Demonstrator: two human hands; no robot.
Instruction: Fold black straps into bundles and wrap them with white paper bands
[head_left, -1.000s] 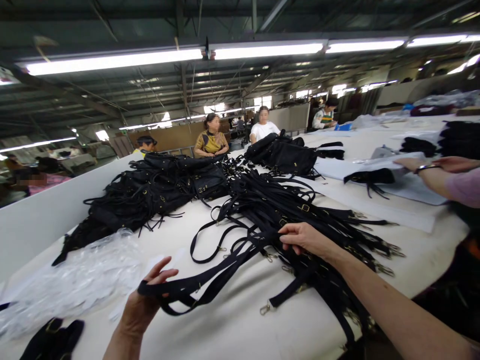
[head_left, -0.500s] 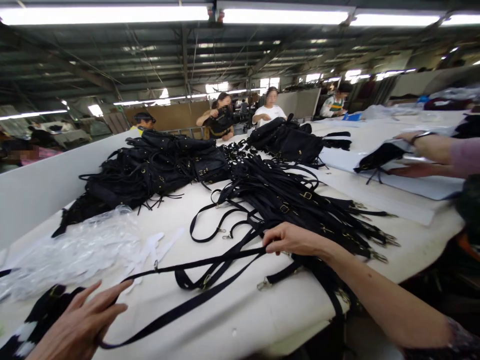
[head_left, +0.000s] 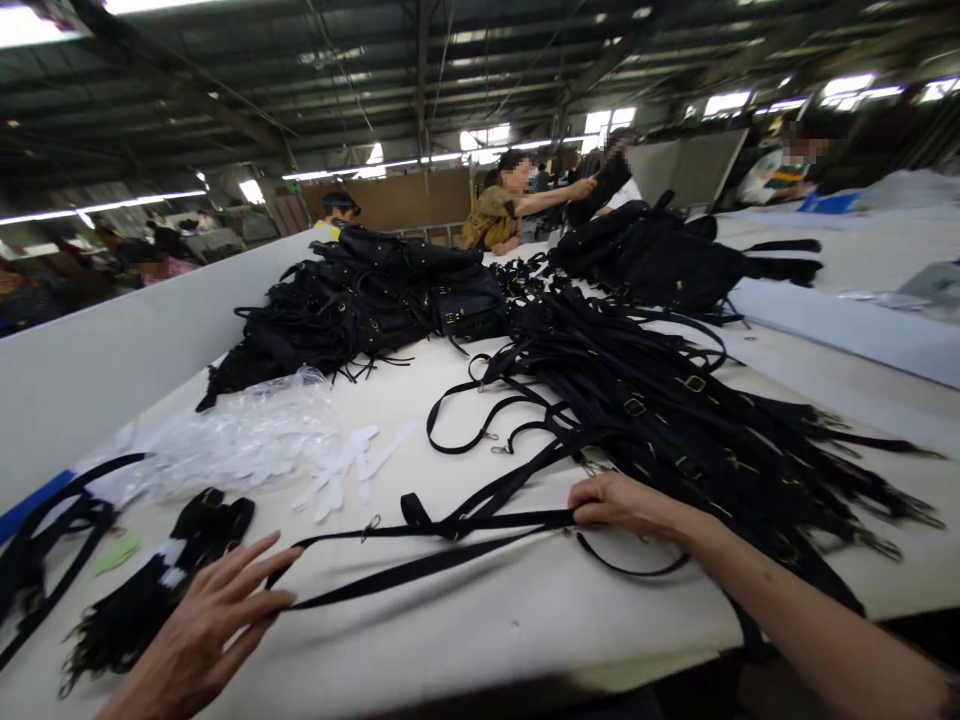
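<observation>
A black webbing strap (head_left: 390,577) with a metal buckle runs doubled between my two hands, low over the white table. My left hand (head_left: 217,620), fingers long and fairly straight, holds the looped left end at its fingertips; the thumb side is partly hidden. Pinched closed, my right hand (head_left: 619,502) grips the other end of the doubled strap. Right beside it lies a large heap of black straps (head_left: 675,420) with brass-coloured buckles and metal snap hooks. A bundle of black straps (head_left: 199,530) bound with a white band rests just behind my left hand.
Black bags (head_left: 390,290) are piled at the back left, and more black bags (head_left: 652,255) at the back right. Clear plastic bags (head_left: 247,430) and white strips (head_left: 345,470) lie on the left. A pale partition (head_left: 150,360) borders the table. Co-workers (head_left: 495,215) stand beyond.
The view has turned right-to-left shifted, showing more of the table's left side. My hands still hold the strap, with its two strands now closer together. The co-worker's hands at the right have left view.
</observation>
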